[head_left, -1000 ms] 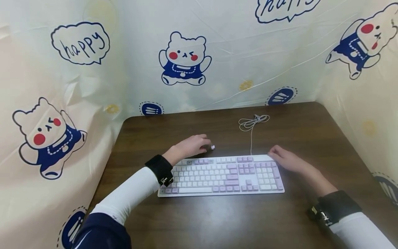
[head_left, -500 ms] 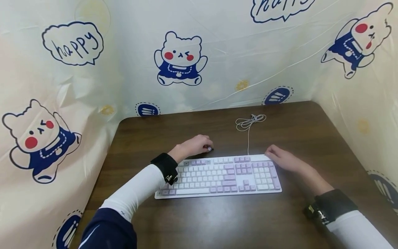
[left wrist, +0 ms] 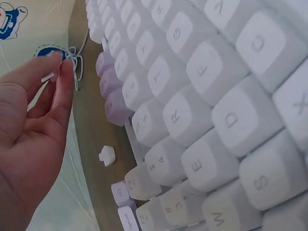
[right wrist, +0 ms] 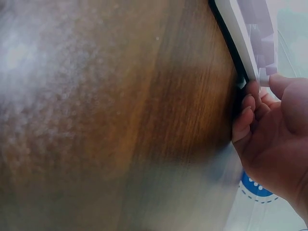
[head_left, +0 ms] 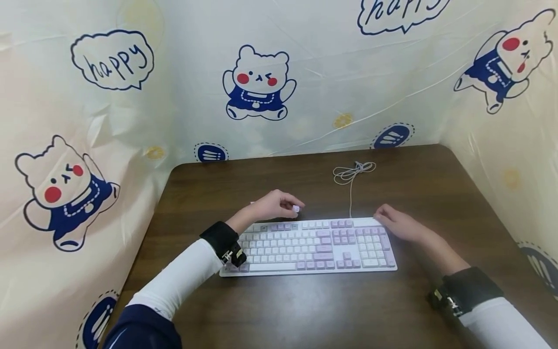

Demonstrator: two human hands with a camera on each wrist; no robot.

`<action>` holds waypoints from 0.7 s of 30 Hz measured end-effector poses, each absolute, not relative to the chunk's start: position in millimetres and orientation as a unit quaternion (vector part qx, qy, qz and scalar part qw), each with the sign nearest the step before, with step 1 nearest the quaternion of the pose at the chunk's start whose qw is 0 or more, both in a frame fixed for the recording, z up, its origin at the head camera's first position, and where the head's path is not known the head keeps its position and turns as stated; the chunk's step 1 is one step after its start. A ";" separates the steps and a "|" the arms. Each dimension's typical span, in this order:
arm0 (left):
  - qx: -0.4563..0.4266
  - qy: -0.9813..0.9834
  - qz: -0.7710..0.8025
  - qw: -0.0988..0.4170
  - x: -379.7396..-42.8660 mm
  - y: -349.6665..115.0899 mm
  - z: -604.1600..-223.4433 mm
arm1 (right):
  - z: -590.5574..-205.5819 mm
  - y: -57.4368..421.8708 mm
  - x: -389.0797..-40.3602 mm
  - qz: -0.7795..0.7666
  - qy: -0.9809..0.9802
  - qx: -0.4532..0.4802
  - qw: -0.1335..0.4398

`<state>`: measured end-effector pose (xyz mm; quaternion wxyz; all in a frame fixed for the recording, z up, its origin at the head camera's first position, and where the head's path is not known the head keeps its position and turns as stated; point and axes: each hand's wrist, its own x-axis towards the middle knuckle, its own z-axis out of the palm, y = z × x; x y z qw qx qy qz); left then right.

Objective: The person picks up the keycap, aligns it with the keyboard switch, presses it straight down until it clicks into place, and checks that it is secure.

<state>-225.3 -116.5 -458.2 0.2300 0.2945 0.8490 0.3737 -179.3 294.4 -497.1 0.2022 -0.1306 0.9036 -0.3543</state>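
Note:
A white keyboard [head_left: 279,252] with white and lilac keys lies on the table in the head view. Behind its back edge, my left hand [head_left: 272,206] pinches a small pale keycap [head_left: 296,209] between thumb and fingertips. The left wrist view shows this pale keycap [left wrist: 49,77] partly covered by the fingers. My right hand [head_left: 401,223] holds the keyboard's back right corner. In the right wrist view the thumb of the right hand [right wrist: 274,118] is at the top of that corner, with the other fingers curled at its side and underside.
In the left wrist view a loose white keycap [left wrist: 107,155] lies behind the keyboard, with lilac keycaps [left wrist: 121,192] marked Ctrl and Caps Lock nearby. A bundled white cable [head_left: 355,170] sits on the brown table [head_left: 305,310]. Printed bear curtains [head_left: 314,87] enclose the back and sides.
My left hand has come over the keycap that lay on the table behind the keyboard and now pinches it. The right hand stays at the corner.

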 end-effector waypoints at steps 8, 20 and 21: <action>0.289 0.849 0.383 0.221 -213.4 -117.3 -454.1 | -500.1 295.1 -177.3 -0.354 0.905 -0.130 0.199; 0.253 0.843 0.415 0.230 -202.5 -116.9 -447.8 | -498.5 293.3 -177.2 -0.353 0.907 -0.135 0.187; 0.252 0.844 0.412 0.233 -201.6 -117.5 -447.5 | -498.3 293.0 -177.2 -0.353 0.906 -0.134 0.189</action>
